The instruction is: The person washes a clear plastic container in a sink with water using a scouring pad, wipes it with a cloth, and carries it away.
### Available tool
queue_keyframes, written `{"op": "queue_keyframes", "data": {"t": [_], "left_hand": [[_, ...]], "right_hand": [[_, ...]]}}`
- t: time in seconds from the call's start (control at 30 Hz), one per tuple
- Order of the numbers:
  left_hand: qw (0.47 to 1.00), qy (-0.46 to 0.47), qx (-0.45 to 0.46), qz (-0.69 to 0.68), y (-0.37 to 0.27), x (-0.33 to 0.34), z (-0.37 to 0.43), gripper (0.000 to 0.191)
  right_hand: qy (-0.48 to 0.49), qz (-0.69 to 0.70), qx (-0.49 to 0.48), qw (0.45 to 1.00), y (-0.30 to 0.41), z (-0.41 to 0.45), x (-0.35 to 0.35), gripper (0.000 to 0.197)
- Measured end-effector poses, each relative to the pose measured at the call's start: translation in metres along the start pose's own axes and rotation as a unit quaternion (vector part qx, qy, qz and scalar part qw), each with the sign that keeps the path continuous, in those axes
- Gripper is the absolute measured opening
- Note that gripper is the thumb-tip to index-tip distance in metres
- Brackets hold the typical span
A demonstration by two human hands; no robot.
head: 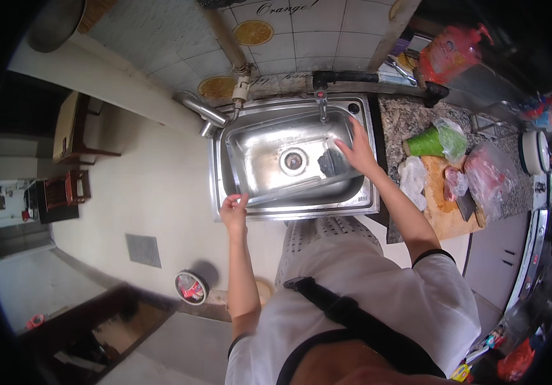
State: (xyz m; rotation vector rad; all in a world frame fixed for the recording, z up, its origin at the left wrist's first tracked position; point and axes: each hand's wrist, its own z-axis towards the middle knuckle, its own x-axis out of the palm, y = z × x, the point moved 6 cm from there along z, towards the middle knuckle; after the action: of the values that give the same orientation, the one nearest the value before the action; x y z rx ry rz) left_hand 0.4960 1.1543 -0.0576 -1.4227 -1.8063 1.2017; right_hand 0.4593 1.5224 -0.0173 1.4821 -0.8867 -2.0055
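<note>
Before me is a stainless steel sink (372, 202) with a round drain strainer (294, 161) in its floor. A clear rectangular plastic container (300, 188) lies tilted in the basin. My left hand (234, 207) pinches its near left corner between thumb and fingers. At the container's right end is my right hand (358, 147), fingers spread, thumb on the inner side; its grip cannot be fully made out. A dark patch (331, 162), perhaps a scrubber, shows right of the drain. Over the far edge stands a small metal tap (321, 103).
On the granite counter (401, 110) at right are a wooden cutting board (454, 231) with a cleaver (466, 204), bagged meat (490, 168) and a green vegetable (422, 143). A larger faucet (208, 113) stands by the sink's left corner. A trash bin (191, 288) is on the floor.
</note>
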Motion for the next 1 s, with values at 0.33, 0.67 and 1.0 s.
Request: {"op": "queue_keyframes", "data": {"t": [0.33, 0.67, 1.0], "left_hand": [[0.999, 0.037, -0.009, -0.020, 0.011, 0.011, 0.019, 0.018], [0.980, 0.133, 0.011, 0.146, 0.009, 0.008, 0.041, 0.022], [0.942, 0.305, -0.122, 0.074, -0.015, 0.043, 0.045, 0.017]], "right_hand": [[-0.069, -0.071, -0.115, 0.988, 0.073, 0.060, 0.006, 0.031], [0.044, 0.080, -0.035, 0.995, 0.051, 0.074, -0.003, 0.034], [0.133, 0.335, 0.231, 0.904, -0.032, 0.033, 0.018, 0.041]]}}
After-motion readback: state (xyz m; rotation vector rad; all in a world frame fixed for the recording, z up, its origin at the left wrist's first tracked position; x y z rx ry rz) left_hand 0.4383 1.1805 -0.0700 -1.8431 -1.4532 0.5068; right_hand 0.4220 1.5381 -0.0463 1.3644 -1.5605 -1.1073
